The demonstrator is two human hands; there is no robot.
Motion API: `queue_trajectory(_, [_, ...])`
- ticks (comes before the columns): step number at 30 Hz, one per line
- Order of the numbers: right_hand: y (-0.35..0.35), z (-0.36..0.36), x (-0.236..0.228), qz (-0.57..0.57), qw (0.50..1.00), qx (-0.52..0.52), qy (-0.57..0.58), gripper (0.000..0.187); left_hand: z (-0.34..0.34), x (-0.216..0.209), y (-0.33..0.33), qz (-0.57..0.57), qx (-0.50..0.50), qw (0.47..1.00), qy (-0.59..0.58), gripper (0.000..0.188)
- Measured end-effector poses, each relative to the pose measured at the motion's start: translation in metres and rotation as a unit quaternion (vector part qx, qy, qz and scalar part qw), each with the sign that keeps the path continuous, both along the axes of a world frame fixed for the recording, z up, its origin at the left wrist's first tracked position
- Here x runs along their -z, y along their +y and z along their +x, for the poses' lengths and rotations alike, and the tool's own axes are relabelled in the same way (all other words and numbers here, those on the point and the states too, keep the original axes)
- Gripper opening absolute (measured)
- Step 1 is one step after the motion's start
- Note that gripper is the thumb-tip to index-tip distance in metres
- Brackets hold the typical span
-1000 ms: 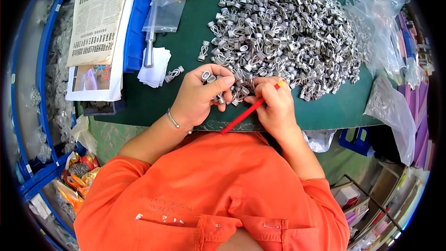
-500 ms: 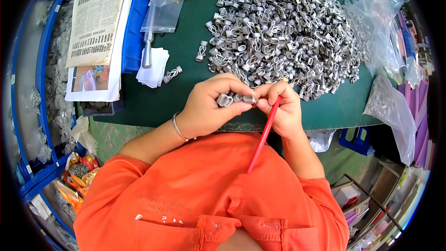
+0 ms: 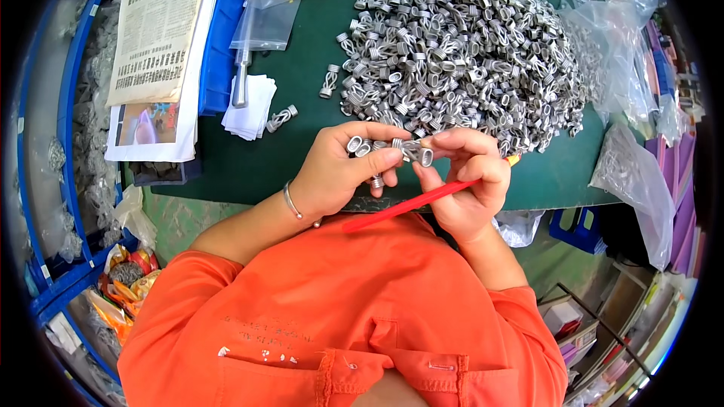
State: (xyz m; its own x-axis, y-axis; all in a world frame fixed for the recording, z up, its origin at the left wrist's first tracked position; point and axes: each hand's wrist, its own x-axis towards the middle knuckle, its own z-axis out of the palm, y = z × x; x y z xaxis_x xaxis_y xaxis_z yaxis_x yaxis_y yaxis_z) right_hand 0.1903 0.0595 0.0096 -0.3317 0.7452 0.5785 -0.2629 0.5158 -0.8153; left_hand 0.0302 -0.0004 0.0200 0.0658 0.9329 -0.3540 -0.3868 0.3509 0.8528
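Note:
My left hand is closed around several small grey metal fittings, each with an open oval ring and a ribbed end. Between its thumb and forefinger is another metal fitting, its oval end pointing toward my right hand. My right hand is closed on a slim red stick, which slants down to the left across my front and shows a yellow end past the fingers. The right fingertips are at the fitting; whether they grip it is unclear. Beyond both hands rises a large pile of like metal fittings.
Two loose fittings lie left of the pile on the green tabletop. Nearby are white paper slips, a metal-shafted tool, a blue bin and a newspaper. Clear plastic bags hang at the right edge.
The red stick has swung from steep to nearly level. My right fingers have spread and shifted slightly right, and the fitting between the hands now shows its oval opening.

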Motion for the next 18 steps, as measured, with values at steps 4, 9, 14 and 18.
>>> queue_trajectory(4, [0.0,-0.006,-0.008,0.036,0.998,-0.047,-0.032,0.033,-0.008,0.009,0.0,-0.061,-0.023,0.97,-0.233,0.033])
queue_trajectory(9, [0.013,0.004,0.002,0.006,0.972,0.01,-0.236,0.026,-0.029,0.013,0.002,-0.04,-0.104,0.942,-0.318,0.02])
queue_trajectory(14, [0.009,-0.006,0.009,0.161,0.921,-0.018,-0.354,0.025,-0.035,0.009,0.002,-0.088,-0.155,0.967,-0.183,0.011])
queue_trajectory(18, [0.008,-0.002,0.012,0.03,0.964,0.006,-0.265,0.025,-0.023,0.007,-0.003,-0.078,-0.106,0.99,-0.05,0.012])
